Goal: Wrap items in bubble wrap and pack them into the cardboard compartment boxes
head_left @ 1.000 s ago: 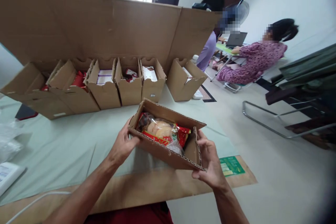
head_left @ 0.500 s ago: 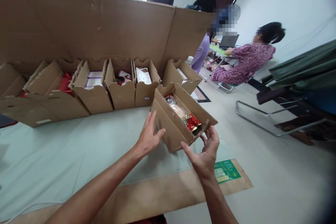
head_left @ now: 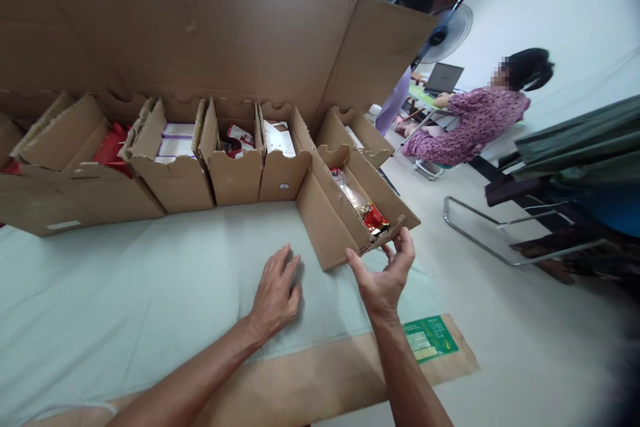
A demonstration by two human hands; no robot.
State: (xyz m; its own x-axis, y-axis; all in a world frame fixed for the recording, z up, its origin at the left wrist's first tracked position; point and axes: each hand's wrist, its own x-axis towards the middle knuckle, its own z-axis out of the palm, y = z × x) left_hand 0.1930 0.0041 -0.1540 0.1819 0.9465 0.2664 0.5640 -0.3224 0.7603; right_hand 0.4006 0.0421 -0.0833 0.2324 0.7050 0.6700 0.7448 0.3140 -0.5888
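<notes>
My right hand [head_left: 384, 280] is at the near end of an open-topped cardboard box [head_left: 327, 223], thumb by its lower left corner and fingers at its right edge. Inside that box lies a clear and red packet [head_left: 373, 219]. My left hand [head_left: 276, 293] is apart from the box, fingers stretched out, low over the pale green cloth [head_left: 200, 273]. Along the back stands a row of similar cardboard boxes. They contain red packets [head_left: 113, 145], white and purple packs [head_left: 176, 141], a red and white packet [head_left: 241, 137] and a white pack [head_left: 280, 139].
Behind the row rises a tall cardboard panel [head_left: 260, 33]. Another cardboard box [head_left: 373, 137] stands beyond the held one. At the right are a metal-framed chair [head_left: 500, 221] and a seated person [head_left: 475, 117] by a laptop [head_left: 444, 79]. A brown cardboard sheet [head_left: 310, 373] borders the cloth's near side.
The box has moved back against the row and sits straighter. My left hand has left its side and come down toward the cloth; my right hand stays at its near end.
</notes>
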